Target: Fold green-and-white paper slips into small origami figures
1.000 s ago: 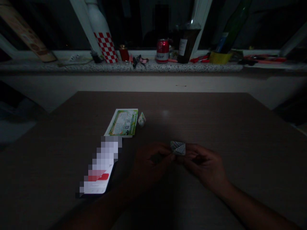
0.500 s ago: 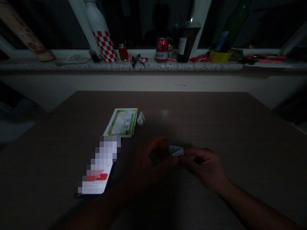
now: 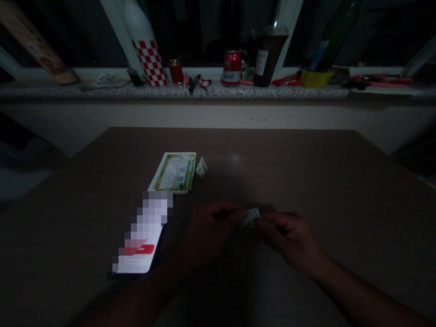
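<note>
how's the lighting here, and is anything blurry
Head view: dim overall; the phone glows brightest, partly pixelated; a faint glare spot marks the table; the left hand looks darker than the right hand; the paper between them looks soft.

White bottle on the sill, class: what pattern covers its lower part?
The bottle has red and white checks, clearest in the head view.

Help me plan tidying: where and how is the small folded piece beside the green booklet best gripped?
Probably pinch the folded piece by its right edges, from the right: the booklet crowds its left, and the small diamond outline suits pinching.
</note>
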